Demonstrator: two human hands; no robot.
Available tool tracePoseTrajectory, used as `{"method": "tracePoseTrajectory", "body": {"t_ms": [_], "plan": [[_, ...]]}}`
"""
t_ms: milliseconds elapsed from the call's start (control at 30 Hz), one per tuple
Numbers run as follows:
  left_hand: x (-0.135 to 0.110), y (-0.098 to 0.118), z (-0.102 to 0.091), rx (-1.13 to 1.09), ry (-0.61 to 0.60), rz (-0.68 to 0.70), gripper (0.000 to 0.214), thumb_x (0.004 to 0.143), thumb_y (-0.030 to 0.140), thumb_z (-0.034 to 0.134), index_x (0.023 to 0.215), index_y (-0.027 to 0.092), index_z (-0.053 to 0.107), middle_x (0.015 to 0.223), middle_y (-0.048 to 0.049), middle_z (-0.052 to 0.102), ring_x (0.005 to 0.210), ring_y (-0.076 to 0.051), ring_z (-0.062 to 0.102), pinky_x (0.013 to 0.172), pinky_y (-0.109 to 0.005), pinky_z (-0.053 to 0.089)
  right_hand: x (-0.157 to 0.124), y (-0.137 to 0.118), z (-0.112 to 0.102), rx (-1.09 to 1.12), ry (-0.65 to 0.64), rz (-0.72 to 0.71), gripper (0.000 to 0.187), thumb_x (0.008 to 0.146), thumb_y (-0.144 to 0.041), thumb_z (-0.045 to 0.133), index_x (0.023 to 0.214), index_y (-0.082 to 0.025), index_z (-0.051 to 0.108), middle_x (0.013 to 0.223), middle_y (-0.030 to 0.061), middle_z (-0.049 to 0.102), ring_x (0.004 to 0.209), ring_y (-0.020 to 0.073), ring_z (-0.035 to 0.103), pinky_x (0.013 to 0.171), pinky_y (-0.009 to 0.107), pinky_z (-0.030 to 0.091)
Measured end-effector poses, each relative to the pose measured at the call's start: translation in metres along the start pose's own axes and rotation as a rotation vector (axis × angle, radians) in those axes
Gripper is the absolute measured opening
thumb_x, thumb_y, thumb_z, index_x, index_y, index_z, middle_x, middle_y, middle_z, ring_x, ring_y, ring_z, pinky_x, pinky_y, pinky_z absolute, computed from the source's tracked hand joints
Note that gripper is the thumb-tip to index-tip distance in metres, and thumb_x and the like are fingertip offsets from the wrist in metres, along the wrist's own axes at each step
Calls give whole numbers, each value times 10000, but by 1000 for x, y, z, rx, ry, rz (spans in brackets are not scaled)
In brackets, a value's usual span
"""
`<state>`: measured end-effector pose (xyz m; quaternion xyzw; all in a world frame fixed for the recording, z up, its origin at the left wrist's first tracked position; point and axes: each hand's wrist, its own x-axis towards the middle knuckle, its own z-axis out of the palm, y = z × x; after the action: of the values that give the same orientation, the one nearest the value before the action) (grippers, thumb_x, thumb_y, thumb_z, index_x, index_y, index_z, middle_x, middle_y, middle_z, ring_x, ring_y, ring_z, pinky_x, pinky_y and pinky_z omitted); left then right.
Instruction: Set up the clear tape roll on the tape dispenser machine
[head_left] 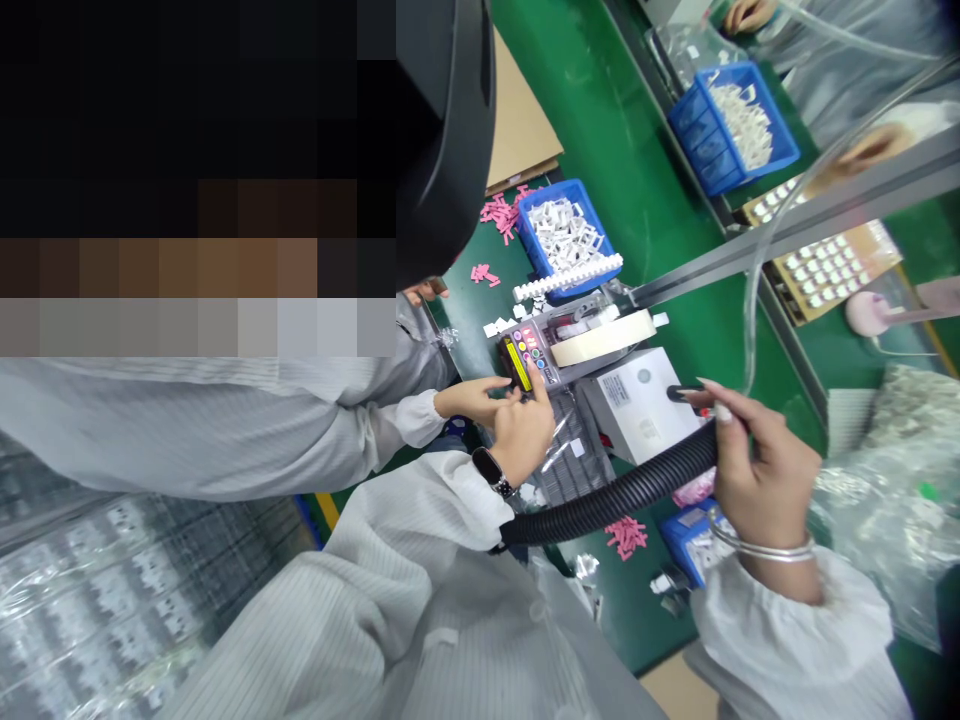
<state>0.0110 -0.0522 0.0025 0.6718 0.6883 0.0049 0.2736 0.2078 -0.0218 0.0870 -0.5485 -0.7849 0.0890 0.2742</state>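
Note:
My left hand [521, 428], with a watch on the wrist, rests on the control panel [531, 362] of a tape dispenser machine [592, 345]. Its index finger points onto the coloured buttons and the other fingers are curled with nothing visible in them. A co-worker's hand [469, 397] touches the same panel from the left, close against my fingers. My right hand [754, 470], wearing a bangle, is closed round a black corrugated hose [615, 498]. The hose end lies over a white box unit [637, 405].
Blue bins of white parts [566, 235] [735, 125] stand on the green bench [622, 130]. Pink parts [501, 212] [626, 535] lie loose. A tray of white parts [825, 265], cardboard [521, 125], clear tubing [757, 270] and bagged parts [885, 480] surround the machine. Another person's hands [870, 150] work at the far right.

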Motion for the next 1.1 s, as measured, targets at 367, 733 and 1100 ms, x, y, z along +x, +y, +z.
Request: {"method": "tracePoseTrajectory", "body": {"t_ms": [367, 733, 1100], "plan": [[5, 2, 3, -20, 23, -30, 672, 894, 227, 450, 1466, -23, 200, 762, -160, 708, 677, -246, 655, 558, -301, 454, -2, -4, 0, -12, -15, 68, 340, 910, -226, 491, 1213, -276, 638, 969, 82, 733, 972, 271, 668, 887, 481, 509], [-3, -2, 7, -62, 35, -33, 649, 912, 266, 417, 1457, -23, 213, 763, -159, 714, 687, -240, 653, 575, -297, 462, -3, -12, -1, -15, -71, 142, 352, 934, -268, 465, 1250, -340, 602, 1012, 65, 711, 1017, 302, 644, 907, 563, 482], [-4, -5, 7, -38, 28, -31, 704, 913, 245, 424, 1486, -12, 105, 730, -129, 712, 670, -237, 671, 561, -290, 463, -3, -13, 0, -31, -64, 138, 344, 939, -287, 449, 1241, -307, 613, 992, 68, 714, 997, 285, 650, 892, 548, 493]]}}
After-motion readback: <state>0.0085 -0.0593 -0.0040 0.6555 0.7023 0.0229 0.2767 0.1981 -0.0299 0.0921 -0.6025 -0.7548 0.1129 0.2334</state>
